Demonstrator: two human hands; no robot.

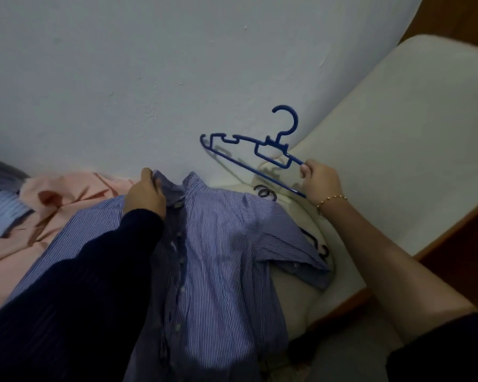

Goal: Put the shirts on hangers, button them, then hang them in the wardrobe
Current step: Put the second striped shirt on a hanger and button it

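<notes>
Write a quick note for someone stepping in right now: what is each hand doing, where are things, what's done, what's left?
Left hand grips the collar of the striped shirt, lying on the cushion.
Right hand holds the blue hanger in the air by one end.
Pink shirt lies at left; spare hangers beside the sleeve.
Done: nothing hung.
Left: hanger in, button, wardrobe.

Before me stands a pale, bluish-white wall point(149, 64), its plaster marked by small nicks. To my right a cream padded cushion point(411, 128), perhaps a mattress, meets the wall, bordered by a reddish-brown wooden frame point(458, 260). The light is dim and cool, throwing soft shadows.
</notes>
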